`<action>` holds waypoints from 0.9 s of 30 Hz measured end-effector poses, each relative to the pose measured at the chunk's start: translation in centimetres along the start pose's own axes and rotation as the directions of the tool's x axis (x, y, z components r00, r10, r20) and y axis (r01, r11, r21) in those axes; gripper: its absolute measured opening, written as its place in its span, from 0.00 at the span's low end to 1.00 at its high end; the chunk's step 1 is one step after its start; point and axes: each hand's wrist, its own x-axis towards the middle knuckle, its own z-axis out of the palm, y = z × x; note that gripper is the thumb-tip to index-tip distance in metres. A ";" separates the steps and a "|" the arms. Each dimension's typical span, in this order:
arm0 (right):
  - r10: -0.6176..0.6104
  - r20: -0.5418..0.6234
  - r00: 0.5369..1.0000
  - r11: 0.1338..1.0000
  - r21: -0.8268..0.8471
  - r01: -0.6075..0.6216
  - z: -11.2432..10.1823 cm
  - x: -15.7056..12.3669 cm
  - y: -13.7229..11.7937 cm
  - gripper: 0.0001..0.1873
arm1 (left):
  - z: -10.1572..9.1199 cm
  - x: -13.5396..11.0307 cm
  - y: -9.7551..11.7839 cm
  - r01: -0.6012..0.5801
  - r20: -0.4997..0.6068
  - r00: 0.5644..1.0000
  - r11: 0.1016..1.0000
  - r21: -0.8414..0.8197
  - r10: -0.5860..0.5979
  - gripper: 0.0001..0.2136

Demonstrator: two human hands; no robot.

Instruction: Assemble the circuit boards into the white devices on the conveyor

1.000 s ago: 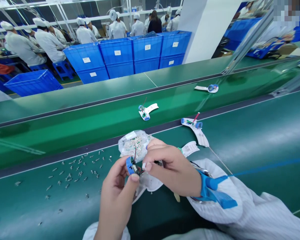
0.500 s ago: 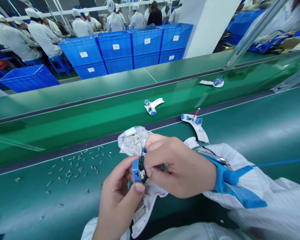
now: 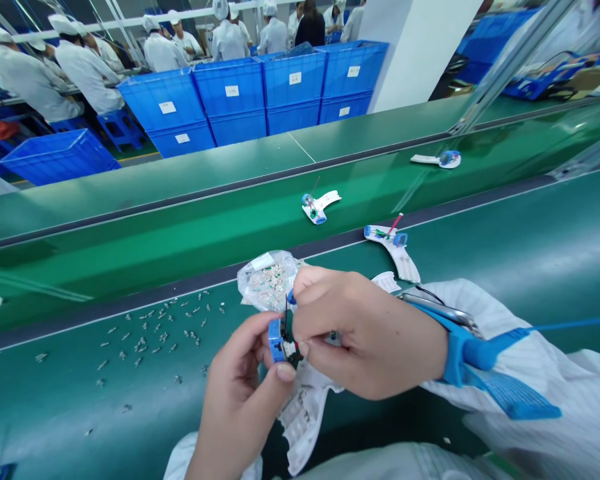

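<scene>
My left hand [image 3: 240,393] pinches the blue head of a white handle-shaped plastic part [image 3: 300,407] between thumb and fingers, above the near edge of the green bench [image 3: 55,413]. My right hand [image 3: 370,333], fingers curled, presses a small piece against the wired blue head [image 3: 280,337]; what it pinches is too small to name. A blue strap [image 3: 460,353] wraps my right wrist. Just behind my hands lies a clear bag of small parts [image 3: 267,280].
Several tiny metal parts [image 3: 150,333] are scattered on the bench at left. A similar white part [image 3: 395,250] lies at the bench edge; two more [image 3: 320,205] [image 3: 437,159] ride the conveyor belt. Blue crates [image 3: 260,93] and several workers in white stand beyond.
The parts on the conveyor belt have drifted to the right. My hands have kept working the same part, shifting slightly right and closer together. A white object has entered at the far left of the belt.
</scene>
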 end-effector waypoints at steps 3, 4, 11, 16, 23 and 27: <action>0.004 0.013 1.000 1.000 -0.006 -0.003 0.0 0.1 -0.1 0.13 | -0.4 0.0 0.1 -0.043 0.036 0.999 0.992 0.120 0.039 0.14; 0.001 0.020 1.000 1.000 -0.007 -0.001 0.0 0.1 -0.1 0.14 | -0.5 0.1 0.2 -0.060 0.057 0.997 0.983 0.172 0.051 0.13; 0.005 0.029 1.000 1.000 0.001 -0.005 0.3 0.2 -0.4 0.14 | 0.8 -1.0 1.4 -0.086 -0.022 0.994 0.912 0.400 0.103 0.14; 0.103 -0.052 0.993 0.994 0.047 -0.100 1.4 0.0 -0.5 0.13 | 2.9 -2.0 1.2 -0.007 -0.151 0.983 0.840 0.542 0.106 0.22; 0.425 -0.226 0.877 0.881 0.325 -0.343 3.0 -0.2 -0.9 0.11 | 3.4 -1.5 1.1 0.117 -0.251 0.966 0.759 0.640 0.063 0.20; 0.472 -0.244 0.847 0.852 0.374 -0.367 3.9 -0.4 -1.2 0.11 | 3.4 -1.4 0.9 0.132 -0.270 0.959 0.720 0.682 0.080 0.20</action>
